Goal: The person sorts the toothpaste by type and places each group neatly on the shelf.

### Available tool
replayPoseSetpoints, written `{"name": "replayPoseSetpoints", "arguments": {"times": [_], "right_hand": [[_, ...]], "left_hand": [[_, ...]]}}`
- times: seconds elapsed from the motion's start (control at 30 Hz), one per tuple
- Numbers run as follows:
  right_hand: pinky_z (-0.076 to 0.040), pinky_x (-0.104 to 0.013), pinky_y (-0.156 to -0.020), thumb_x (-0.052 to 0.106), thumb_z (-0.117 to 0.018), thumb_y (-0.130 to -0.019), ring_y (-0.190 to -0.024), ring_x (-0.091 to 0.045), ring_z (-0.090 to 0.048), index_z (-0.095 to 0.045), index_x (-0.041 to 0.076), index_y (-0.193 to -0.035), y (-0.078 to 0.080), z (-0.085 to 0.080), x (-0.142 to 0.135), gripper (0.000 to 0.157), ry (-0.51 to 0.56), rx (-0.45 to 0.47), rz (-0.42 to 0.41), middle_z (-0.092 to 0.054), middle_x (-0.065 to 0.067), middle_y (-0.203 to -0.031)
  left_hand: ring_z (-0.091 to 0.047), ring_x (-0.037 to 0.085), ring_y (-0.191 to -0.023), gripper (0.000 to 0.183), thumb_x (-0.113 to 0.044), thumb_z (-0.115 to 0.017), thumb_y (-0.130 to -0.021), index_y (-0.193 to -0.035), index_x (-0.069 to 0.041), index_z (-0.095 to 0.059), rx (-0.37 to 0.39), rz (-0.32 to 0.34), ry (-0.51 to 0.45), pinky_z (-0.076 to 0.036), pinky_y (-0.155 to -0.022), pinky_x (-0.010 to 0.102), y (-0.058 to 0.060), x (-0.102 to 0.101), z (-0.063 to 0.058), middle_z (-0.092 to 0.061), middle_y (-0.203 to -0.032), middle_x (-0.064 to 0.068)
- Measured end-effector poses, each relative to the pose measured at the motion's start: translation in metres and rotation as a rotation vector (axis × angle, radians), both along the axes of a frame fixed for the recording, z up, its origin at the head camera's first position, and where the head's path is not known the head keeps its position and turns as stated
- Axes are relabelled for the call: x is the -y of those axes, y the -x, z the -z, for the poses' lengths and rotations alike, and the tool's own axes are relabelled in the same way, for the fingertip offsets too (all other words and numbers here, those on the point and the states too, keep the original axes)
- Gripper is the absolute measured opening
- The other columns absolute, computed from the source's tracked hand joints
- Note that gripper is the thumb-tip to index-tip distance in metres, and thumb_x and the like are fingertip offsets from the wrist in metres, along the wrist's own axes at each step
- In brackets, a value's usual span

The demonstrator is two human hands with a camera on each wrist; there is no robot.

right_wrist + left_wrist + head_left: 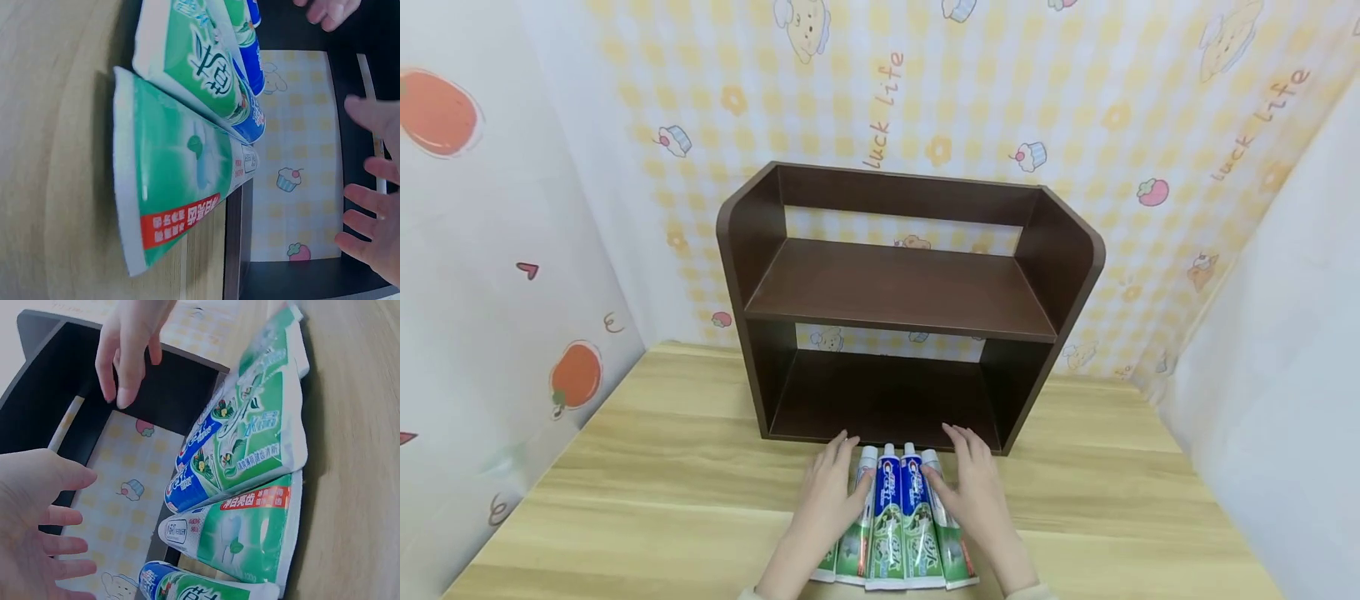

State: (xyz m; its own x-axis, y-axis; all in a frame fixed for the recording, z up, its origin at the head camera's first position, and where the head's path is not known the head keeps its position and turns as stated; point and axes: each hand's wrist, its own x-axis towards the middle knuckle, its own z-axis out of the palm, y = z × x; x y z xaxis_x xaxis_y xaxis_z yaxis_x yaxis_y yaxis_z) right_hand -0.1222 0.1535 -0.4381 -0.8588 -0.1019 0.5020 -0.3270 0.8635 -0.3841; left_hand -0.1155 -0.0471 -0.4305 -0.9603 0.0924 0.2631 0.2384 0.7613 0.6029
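Observation:
Several toothpaste tubes lie side by side on the table, caps toward the shelf. In the middle are two blue-and-green toothpaste tubes, flanked by a silver-and-green tube on the left and another silver-and-green tube on the right. One more green tube lies at the far left, mostly behind my left hand in the head view. My left hand hovers over the row's left side, fingers spread and holding nothing. Over the right end my right hand is likewise spread, its palm bare in the right wrist view.
A dark brown two-tier shelf stands just beyond the caps, its front open toward me. Behind it hangs a yellow-checked wall covering. White patterned walls flank the light wooden table on both sides.

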Motion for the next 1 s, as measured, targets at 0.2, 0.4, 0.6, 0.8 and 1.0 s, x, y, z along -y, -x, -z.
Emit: {"name": "replayPoseSetpoints", "arguments": {"times": [0.2,0.4,0.6,0.8,1.0], "right_hand": [[-0.047,-0.047,-0.088,0.027,-0.078,-0.070,-0.107,-0.033,-0.053,-0.050,0.002,-0.122,0.004,0.001,-0.004,0.063,0.175,-0.018,0.086,-0.057,-0.017,-0.115],[-0.043,-0.048,-0.092,0.030,-0.069,-0.081,-0.109,-0.033,-0.051,-0.046,0.001,-0.126,0.007,-0.002,-0.009,0.058,0.379,0.072,0.133,-0.055,-0.019,-0.117],[-0.044,-0.041,-0.088,0.019,-0.064,-0.085,-0.103,-0.030,-0.054,-0.044,0.000,-0.126,0.011,-0.002,-0.018,0.049,0.538,0.069,0.171,-0.058,-0.018,-0.110],[-0.040,-0.022,-0.081,0.022,-0.062,-0.087,-0.099,-0.026,-0.052,-0.044,0.000,-0.125,0.013,-0.005,-0.027,0.048,0.627,0.062,0.225,-0.057,-0.018,-0.110],[-0.039,-0.017,-0.077,0.025,-0.063,-0.085,-0.095,-0.014,-0.047,-0.044,-0.001,-0.123,0.020,-0.011,-0.040,0.049,0.725,-0.004,0.325,-0.055,-0.016,-0.109]], "left_hand": [[-0.049,0.044,-0.114,0.044,-0.021,-0.063,-0.085,-0.121,0.001,-0.051,0.067,-0.008,-0.099,-0.043,-0.092,0.057,-0.001,0.009,0.006,-0.050,-0.126,0.025],[-0.053,0.043,-0.106,0.040,-0.019,-0.064,-0.083,-0.116,0.002,-0.054,0.115,-0.014,-0.123,-0.047,-0.085,0.056,-0.003,0.017,0.012,-0.053,-0.118,0.026],[-0.053,0.043,-0.106,0.042,-0.021,-0.065,-0.082,-0.117,0.001,-0.054,0.153,-0.008,-0.139,-0.047,-0.085,0.056,-0.005,0.025,0.017,-0.053,-0.117,0.025],[-0.056,0.041,-0.099,0.046,-0.017,-0.068,-0.079,-0.117,0.004,-0.052,0.169,0.003,-0.159,-0.051,-0.079,0.051,-0.004,0.032,0.021,-0.052,-0.116,0.026],[-0.055,0.041,-0.098,0.054,-0.018,-0.069,-0.077,-0.120,0.007,-0.048,0.225,0.008,-0.165,-0.051,-0.078,0.052,-0.004,0.035,0.023,-0.050,-0.118,0.028]]}}
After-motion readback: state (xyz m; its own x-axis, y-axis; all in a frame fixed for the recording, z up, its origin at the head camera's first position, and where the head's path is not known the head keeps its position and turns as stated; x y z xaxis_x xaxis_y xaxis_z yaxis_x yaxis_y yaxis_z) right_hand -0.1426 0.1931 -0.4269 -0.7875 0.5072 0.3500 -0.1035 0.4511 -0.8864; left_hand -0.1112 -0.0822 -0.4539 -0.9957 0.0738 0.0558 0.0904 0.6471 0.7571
